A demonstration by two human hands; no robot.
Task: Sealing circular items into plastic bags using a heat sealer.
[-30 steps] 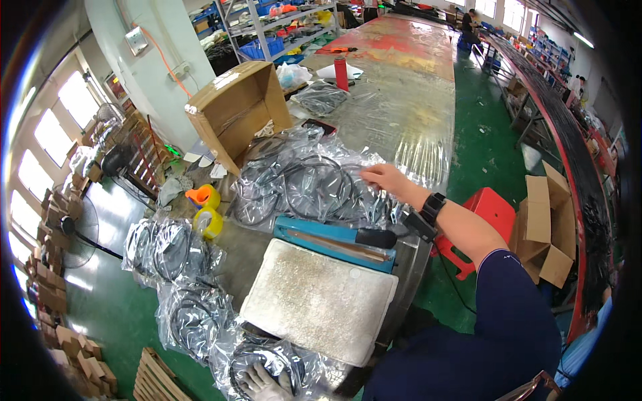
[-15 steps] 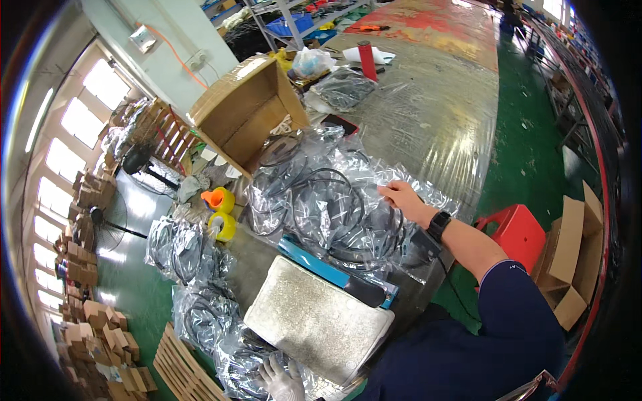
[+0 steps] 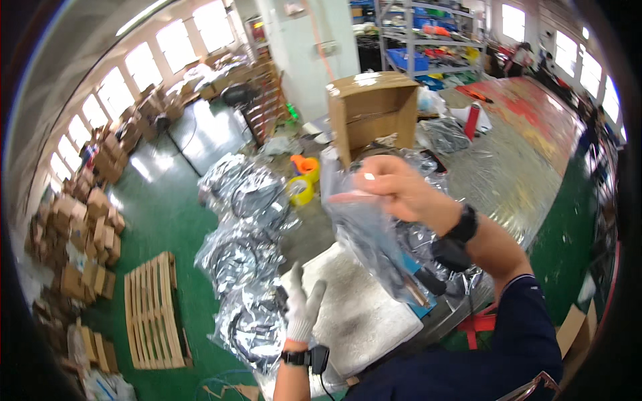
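Note:
Pinched in the fingers of my bare right hand [image 3: 404, 190] is the top of a clear plastic bag [image 3: 364, 230], raised over the table; dark contents inside are blurred. My left hand [image 3: 303, 307], in a whitish glove, has its fingers apart and holds nothing. It is over the left edge of a worn white block [image 3: 334, 321], beside a row of bagged black cables [image 3: 247, 257]. Behind the hanging bag, partly hidden, lies a long teal tool [image 3: 409, 264] with a black handle, like a hand sealer. More bagged cables [image 3: 418, 237] lie beneath my right forearm.
An open cardboard box [image 3: 374, 93] stands on its side at the back. Yellow tape rolls [image 3: 301, 190], one with an orange dispenser, sit left of centre. A red cylinder [image 3: 472, 121] stands farther back. A wooden pallet [image 3: 152, 311] and stacked cartons [image 3: 83, 267] are on the floor at left.
My right hand has lifted a bag from the pile and brought it nearer, above the white block. My left hand has moved up and forward along the block's edge. The view has swung left.

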